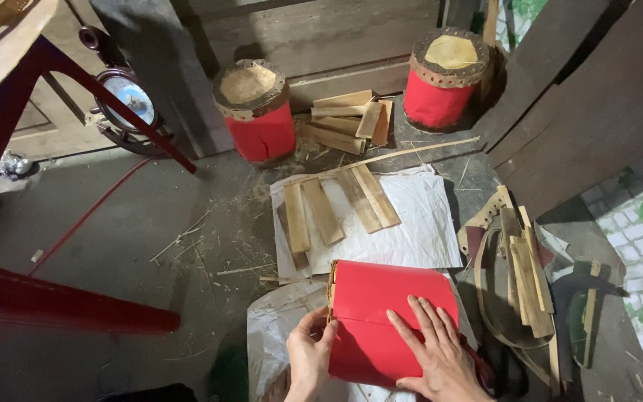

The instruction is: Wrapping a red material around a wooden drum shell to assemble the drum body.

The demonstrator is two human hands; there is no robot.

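Red-wrapped drum body (388, 320) lying near, glossy, seamed — left hand (308, 356) gripping its edge, right hand (432, 350) pressed flat, open.

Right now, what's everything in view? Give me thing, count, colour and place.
red sheet-wrapped cylinder: 1, red, lying on white sheet, bottom centre
small drums: 2, red sides, tan tops, upright by the back wall
wooden slats: several, pale tan, on white sheet, centre
slat pile: 1, tan, between the drums
scrap strips: 1 heap, tan and brown, right
red frame: 1, left
round clock: 1, dark rim, upper left
left hand: 1, at cylinder's left edge
right hand: 1, flat on cylinder
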